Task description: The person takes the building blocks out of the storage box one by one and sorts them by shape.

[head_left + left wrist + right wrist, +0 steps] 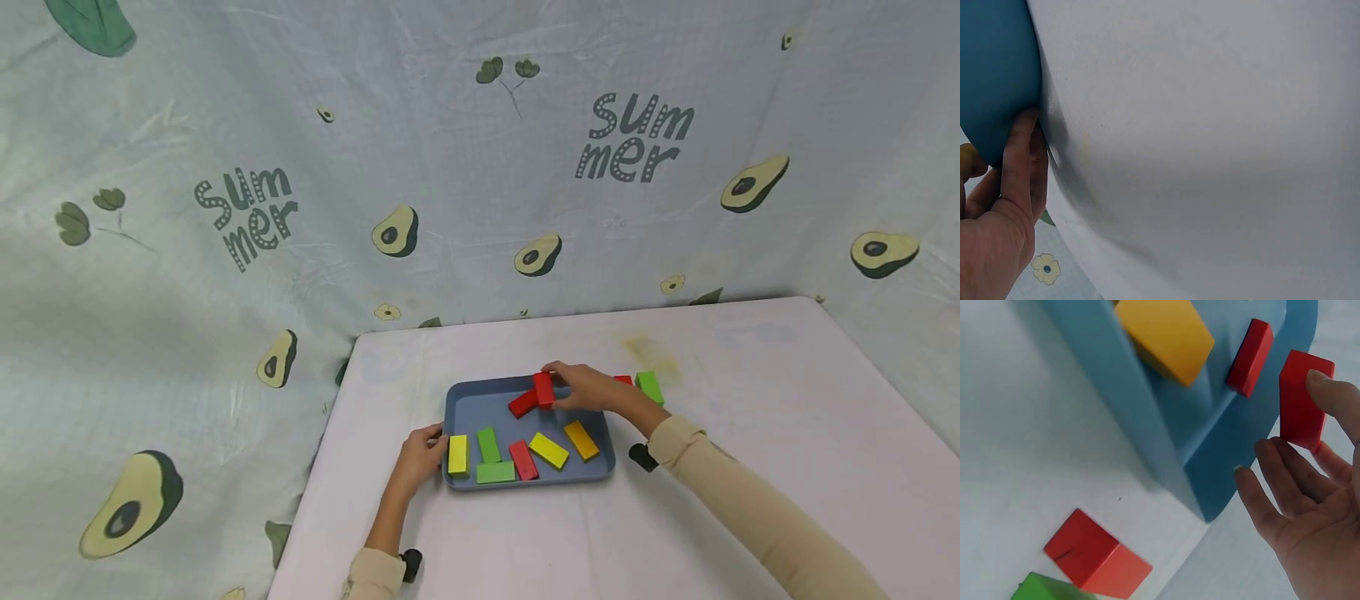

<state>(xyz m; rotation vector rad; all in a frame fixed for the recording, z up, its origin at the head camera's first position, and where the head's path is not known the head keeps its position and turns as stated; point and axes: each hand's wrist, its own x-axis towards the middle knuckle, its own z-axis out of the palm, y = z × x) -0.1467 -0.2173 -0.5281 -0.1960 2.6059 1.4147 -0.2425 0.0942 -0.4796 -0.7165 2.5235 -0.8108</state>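
A blue-grey tray (570, 477) on the table carries several coloured rectangular blocks. My right hand (588, 387) pinches a red block (1300, 394) between thumb and fingers, raised above the tray's far side. Below it, another red block (522, 403) lies in the tray. My left hand (420, 454) grips the tray's left rim, its fingers (1017, 150) against the outer wall. Close by that hand is a yellow block (458, 457) inside the tray.
Green blocks (496, 472), a red block (524, 460), a yellow block (549, 451) and an orange-yellow block (582, 440) lie in the tray. Right of it, on the white-covered table (750, 400), are a red block (1097, 553) and a green block (649, 387). A printed cloth (465, 167) hangs behind.
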